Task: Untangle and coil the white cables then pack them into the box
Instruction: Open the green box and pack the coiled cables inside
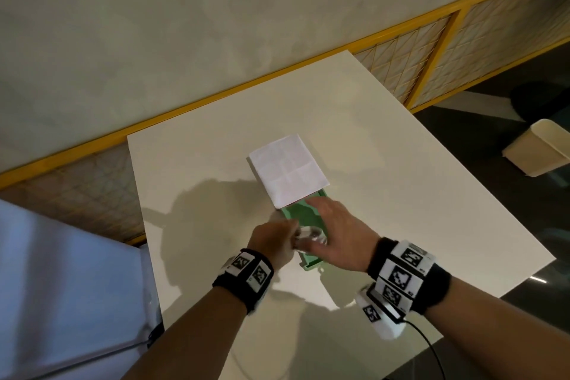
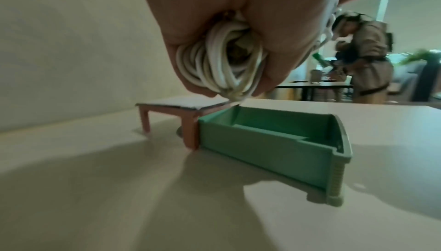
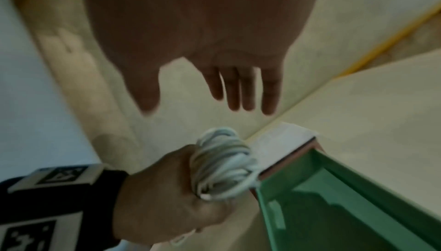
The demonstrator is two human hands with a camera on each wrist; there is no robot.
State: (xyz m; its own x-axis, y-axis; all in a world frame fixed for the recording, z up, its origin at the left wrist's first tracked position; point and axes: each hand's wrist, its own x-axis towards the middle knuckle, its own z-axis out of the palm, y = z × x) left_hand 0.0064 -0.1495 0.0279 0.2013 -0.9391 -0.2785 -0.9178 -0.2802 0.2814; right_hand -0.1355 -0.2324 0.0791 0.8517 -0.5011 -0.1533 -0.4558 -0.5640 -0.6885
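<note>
Cable bundle: white cables (image 2: 219,60) wound into a tight coil, held above the near end of the green box, not yet inside it.
Left hand: left hand (image 1: 273,242) has its fingers (image 2: 190,77) and thumb curled round the coil, the loops bulging out between them; a loose end trails past the palm.
Right hand: right hand (image 1: 339,233) hangs flat over the box, fingers (image 3: 241,89) straight and slightly apart, gripping nothing; the thumb tip lies just beside the coil.
Box: green box (image 2: 269,153) sits on the counter as an open tray, its inside bare where it shows.
Cover: white cover (image 1: 288,170) with pinkish-brown sides sits over the far part of the box, leaving the near part open.
Writing: no brand or readable words on box, cover or cables; only black-and-white square code tags on the black wristbands (image 1: 407,278).
Counter: white counter (image 1: 401,163) against a pale wall with a yellow-framed lattice panel.
Beyond: a pale bin (image 1: 536,151) lies on the dark floor to the right; in the left wrist view another person (image 2: 367,57) stands at a dark table.
</note>
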